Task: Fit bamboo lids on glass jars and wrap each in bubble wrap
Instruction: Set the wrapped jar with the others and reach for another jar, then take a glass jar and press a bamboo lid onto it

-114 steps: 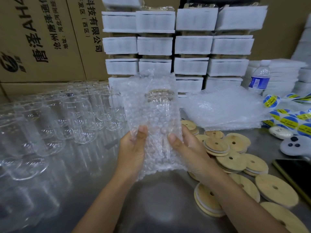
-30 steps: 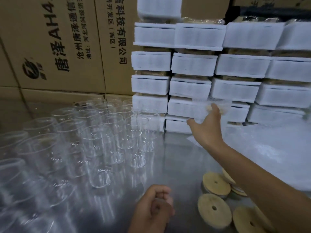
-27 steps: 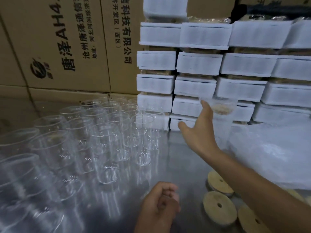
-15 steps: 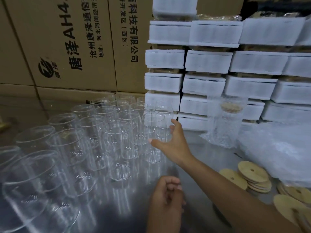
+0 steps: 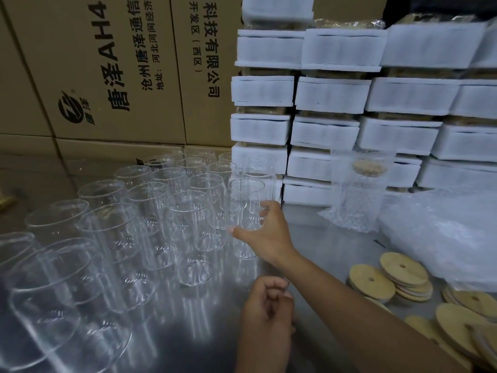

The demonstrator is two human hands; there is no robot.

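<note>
Several empty glass jars [image 5: 150, 211] stand in rows on the left of the steel table [image 5: 317, 243]. My right hand [image 5: 265, 232] reaches forward, thumb and fingers curled round the nearest jar on the right of the group [image 5: 247, 200]. My left hand [image 5: 266, 319] rests near the table's front, fingers curled into a fist, holding nothing. A lidded jar wrapped in bubble wrap [image 5: 357, 195] stands upright at the back. Bamboo lids [image 5: 403, 270] lie in loose stacks on the right, in front of a pile of bubble wrap sheets [image 5: 443, 232].
White foam-wrapped packs [image 5: 330, 92] are stacked high along the back right. Large cardboard cartons [image 5: 107, 63] form a wall behind the jars. More bamboo lids [image 5: 457, 319] crowd the table's right front corner.
My right hand set the wrapped jar upright by the foam packs, let go, then swung left to the open glass jars. My left hand stayed curled near the front.
</note>
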